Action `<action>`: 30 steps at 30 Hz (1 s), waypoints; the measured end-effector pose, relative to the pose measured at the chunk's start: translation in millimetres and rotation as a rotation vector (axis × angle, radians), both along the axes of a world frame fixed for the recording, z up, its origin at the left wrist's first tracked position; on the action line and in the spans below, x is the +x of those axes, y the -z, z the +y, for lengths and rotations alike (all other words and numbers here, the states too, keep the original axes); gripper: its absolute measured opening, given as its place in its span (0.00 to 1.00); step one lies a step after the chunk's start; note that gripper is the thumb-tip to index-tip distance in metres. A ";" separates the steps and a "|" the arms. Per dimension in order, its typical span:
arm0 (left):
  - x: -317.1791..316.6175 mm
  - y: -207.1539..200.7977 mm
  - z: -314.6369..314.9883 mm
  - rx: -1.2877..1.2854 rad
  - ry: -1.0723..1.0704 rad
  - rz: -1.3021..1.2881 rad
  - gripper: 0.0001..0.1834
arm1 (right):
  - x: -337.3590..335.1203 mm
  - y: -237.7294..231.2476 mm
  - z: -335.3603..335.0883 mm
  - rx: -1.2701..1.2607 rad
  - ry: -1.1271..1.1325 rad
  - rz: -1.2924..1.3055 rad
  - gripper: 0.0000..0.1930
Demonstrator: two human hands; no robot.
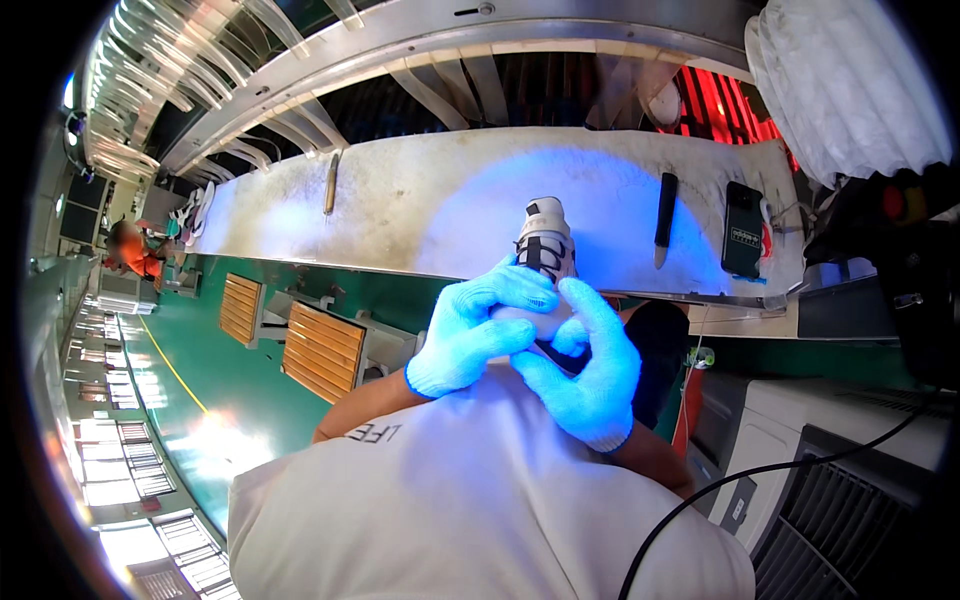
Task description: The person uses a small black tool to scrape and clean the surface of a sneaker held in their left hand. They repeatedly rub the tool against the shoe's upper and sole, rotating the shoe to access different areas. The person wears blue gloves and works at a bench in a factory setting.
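A white shoe (pixel 546 238) with dark laces is between my two hands near the bench's front edge, its heel end pointing away from me. My left hand (pixel 478 328), in a knitted work glove, wraps the shoe's left side with the fingers over its front part. On the other side my gloved right hand (pixel 592 365) is closed on the front end, index finger along the upper. The toe is mostly hidden behind my fingers. Blue light falls on both gloves, the shoe and the bench (pixel 400 205).
To the right on the bench lie a black-handled knife (pixel 665 215) and a dark phone (pixel 743 230). Farther left lies a wooden-handled tool (pixel 331 185). Machinery with a red glow (pixel 715 105) stands behind the bench. Slatted wooden platforms (pixel 322 350) are at the left; a person in orange (pixel 135 250) is far left.
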State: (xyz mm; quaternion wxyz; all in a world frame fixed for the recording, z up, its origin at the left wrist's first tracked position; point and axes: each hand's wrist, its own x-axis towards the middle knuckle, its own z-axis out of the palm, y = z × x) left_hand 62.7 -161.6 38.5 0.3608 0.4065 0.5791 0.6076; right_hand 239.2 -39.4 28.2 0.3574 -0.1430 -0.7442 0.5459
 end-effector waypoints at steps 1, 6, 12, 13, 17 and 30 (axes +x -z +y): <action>-0.4 -2.3 -0.5 -0.008 -0.006 -0.011 0.22 | -1.2 -1.6 1.2 0.039 0.001 0.002 0.46; -4.3 -10.9 3.8 0.011 -0.012 0.166 0.28 | -9.2 -4.4 7.9 0.141 0.043 -0.051 0.51; -12.4 -15.3 10.4 0.014 0.012 0.241 0.27 | -15.7 -5.0 22.1 0.121 0.051 -0.110 0.45; -13.9 -16.5 10.8 0.022 0.020 0.236 0.26 | -18.3 -4.5 24.8 0.131 0.044 -0.091 0.44; -24.5 -11.9 12.2 0.029 0.053 0.217 0.23 | -25.9 -3.1 29.2 0.148 0.021 -0.087 0.40; -38.9 -53.1 7.8 -0.275 0.005 0.033 0.25 | -68.9 22.2 15.8 0.275 0.060 0.022 0.40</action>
